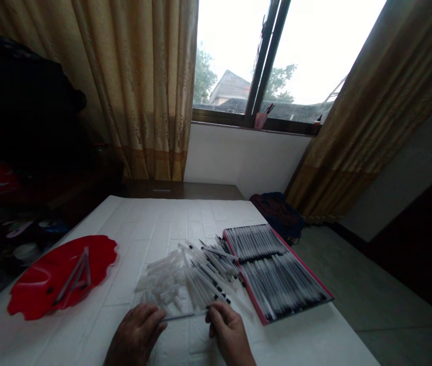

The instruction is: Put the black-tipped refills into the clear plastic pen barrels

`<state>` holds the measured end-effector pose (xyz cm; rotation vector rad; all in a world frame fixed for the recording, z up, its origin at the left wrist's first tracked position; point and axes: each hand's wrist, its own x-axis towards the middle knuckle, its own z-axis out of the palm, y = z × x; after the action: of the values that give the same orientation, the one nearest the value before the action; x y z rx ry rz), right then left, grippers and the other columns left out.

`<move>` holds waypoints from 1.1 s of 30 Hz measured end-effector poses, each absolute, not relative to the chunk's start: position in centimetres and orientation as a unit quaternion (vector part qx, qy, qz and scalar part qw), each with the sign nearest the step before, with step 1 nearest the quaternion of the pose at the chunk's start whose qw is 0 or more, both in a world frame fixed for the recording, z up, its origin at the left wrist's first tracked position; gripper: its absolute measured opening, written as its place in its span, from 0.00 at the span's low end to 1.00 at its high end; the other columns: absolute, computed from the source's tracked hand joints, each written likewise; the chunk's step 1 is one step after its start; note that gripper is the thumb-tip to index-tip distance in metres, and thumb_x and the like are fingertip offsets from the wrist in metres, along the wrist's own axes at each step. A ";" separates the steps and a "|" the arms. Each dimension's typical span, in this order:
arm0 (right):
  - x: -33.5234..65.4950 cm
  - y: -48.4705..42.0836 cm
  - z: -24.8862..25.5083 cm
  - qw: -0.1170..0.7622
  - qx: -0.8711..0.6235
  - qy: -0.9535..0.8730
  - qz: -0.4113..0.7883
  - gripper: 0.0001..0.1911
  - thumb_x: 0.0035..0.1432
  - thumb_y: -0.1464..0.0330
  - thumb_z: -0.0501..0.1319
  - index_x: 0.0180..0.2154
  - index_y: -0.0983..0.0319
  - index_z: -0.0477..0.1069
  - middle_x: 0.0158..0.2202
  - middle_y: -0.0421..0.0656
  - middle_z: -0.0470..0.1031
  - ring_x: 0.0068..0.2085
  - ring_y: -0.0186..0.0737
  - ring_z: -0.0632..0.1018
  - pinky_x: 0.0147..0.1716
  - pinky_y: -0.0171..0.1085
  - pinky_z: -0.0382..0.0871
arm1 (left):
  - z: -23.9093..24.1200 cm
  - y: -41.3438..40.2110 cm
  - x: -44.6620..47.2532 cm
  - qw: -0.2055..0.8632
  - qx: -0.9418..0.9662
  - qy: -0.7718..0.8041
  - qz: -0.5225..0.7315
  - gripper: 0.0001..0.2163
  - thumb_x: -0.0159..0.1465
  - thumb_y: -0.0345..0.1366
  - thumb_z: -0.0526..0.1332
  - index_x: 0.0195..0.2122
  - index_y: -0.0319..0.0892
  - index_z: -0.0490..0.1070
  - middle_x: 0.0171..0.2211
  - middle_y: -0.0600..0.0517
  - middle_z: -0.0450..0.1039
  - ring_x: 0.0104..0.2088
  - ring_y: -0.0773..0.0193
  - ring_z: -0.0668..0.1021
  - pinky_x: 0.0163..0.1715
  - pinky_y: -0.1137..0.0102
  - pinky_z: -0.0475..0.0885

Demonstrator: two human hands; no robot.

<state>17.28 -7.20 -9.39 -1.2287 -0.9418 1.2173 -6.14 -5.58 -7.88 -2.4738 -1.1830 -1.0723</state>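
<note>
Between my two hands stretches a slim pen-like stick [179, 317], grey toward the left and clear toward the right. The fingers of my left hand [135, 333] close on its left end. My right hand [228, 330] pinches the other end between thumb and forefinger. Just beyond my hands lies a loose pile of clear plastic tubes [162, 282]. Beside it on the right are slim sticks with black ends [211, 269], some reaching the box. A pink-edged box [277, 269] holds two rows of similar black-ended sticks, packed close together.
A red scalloped dish [34, 277] with a few clear tubes stands at the left on the white table [132, 218]. Dark shelves with clutter [21, 229] border the left side. A dark patterned cloth [279, 211] lies beyond the table's far right corner.
</note>
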 end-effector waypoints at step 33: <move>18.0 -7.4 -11.4 0.555 -0.550 -0.380 0.495 0.23 0.44 0.50 0.66 0.34 0.62 0.78 0.20 0.40 0.74 0.20 0.34 0.69 0.20 0.31 0.62 | -8.1 -5.8 -6.0 0.061 -0.824 -0.415 -0.381 0.11 0.68 0.42 0.50 0.39 0.47 0.71 0.31 0.53 0.76 0.32 0.67 0.78 0.34 0.75 0.75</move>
<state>17.95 -7.37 -11.41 -1.2991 -0.8982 1.1680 -5.97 -5.82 -8.15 -2.4917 -1.2563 -1.1514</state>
